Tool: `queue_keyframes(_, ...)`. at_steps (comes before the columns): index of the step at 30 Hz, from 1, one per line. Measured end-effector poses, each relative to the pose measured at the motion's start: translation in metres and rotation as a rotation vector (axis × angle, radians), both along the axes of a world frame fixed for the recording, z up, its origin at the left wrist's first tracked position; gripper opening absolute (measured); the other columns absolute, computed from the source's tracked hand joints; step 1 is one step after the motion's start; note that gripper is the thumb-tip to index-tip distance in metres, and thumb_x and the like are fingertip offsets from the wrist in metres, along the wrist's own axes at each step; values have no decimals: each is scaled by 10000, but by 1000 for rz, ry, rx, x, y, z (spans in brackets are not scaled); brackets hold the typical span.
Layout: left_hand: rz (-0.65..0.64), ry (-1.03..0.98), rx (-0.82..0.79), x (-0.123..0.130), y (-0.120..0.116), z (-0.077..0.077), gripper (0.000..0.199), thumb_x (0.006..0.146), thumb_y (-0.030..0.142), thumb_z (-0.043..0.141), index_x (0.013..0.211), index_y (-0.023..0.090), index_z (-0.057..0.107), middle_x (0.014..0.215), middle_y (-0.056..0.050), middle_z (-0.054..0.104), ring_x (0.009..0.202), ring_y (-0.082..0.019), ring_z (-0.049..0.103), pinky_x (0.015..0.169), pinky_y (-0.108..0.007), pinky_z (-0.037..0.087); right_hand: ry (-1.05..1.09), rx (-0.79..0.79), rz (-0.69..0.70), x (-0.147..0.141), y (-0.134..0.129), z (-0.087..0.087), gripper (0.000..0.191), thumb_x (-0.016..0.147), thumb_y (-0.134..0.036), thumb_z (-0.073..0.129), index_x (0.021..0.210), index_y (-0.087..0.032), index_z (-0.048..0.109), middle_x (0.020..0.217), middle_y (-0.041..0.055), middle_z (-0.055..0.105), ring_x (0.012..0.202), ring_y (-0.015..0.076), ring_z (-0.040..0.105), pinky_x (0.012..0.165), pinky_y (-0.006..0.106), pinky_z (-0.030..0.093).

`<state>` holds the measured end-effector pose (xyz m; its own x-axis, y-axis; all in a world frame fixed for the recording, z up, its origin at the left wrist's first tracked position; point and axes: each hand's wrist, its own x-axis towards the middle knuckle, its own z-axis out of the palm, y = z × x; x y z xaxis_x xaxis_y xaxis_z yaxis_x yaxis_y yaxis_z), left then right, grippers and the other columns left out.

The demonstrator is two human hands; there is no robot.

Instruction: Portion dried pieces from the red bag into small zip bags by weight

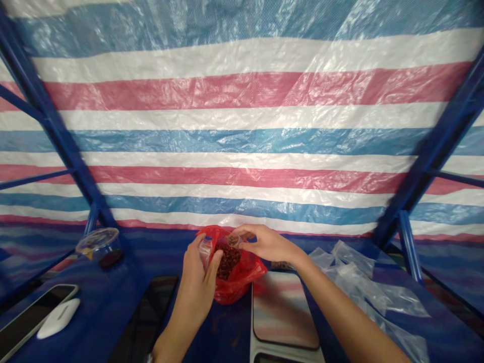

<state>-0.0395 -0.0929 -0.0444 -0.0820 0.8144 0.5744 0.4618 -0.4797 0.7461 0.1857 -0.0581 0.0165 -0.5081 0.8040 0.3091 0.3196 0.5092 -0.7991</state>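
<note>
A red plastic bag (242,287) stands open, with dark red dried bits like peppercorns (229,259) inside. My left hand (198,277) is closed on the bag's left rim, thumb over the inner side. A crumpled bit of clear plastic (204,250) shows beside its fingers. Over the bag's far right edge, my right hand (266,243) pinches a small clear plastic holder (233,240) with greenish-brown bits in it; I cannot tell whether it is a cup or a bag. Right of the red bag lies a flat scale (285,310) with a shiny plate.
Clear plastic bags (372,287) lie in a pile at right. A dark phone (147,315) is left of my left forearm. Farther left are another phone (36,317), a white case (58,318) and a clear tub (100,247). Blue posts (56,121) and striped sheeting (242,136) stand behind.
</note>
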Motion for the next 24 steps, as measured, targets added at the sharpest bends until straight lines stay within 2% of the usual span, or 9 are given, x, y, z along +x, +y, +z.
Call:
queue_keyframes(4,-99,160,13,25,32,10,500,982,443,571,1417,213,486,1385,-159,598,1303,-330,551,1117,-565,419,73,52,-115,15,-9,25,282,944,-306,673,1212,-226,711,1215,67,755,1083,220,715,1003,393,557)
queue_keyframes(8,-211,255,22,41,45,9,495,1005,409,572,1469,291,445,1390,-107,602,1301,-303,551,1105,-525,427,-12,159,-228,20,-18,37,305,945,-264,662,1243,-239,719,1243,80,728,1087,222,701,989,384,555)
queue_keyframes(12,-232,240,33,44,46,-3,468,1010,389,572,1452,294,451,1346,-88,611,1254,-280,564,1079,-478,452,-178,256,-197,13,-23,36,346,931,-121,619,1224,-254,747,1127,59,715,1035,211,679,980,367,535)
queue_keyframes(16,-265,167,-15,42,41,-12,421,997,368,578,1392,255,491,1277,-96,617,1198,-282,571,1055,-474,457,-234,259,-160,0,-26,30,401,948,-88,590,1273,-276,728,1142,56,676,1058,208,652,1002,366,519)
queue_keyframes(24,-316,-101,-163,41,33,-5,321,955,336,611,1258,238,573,1211,-85,638,1164,-259,594,1050,-419,465,-241,384,-99,-21,-21,18,559,953,-11,495,1394,-327,632,1288,66,626,1230,218,605,1112,401,497)
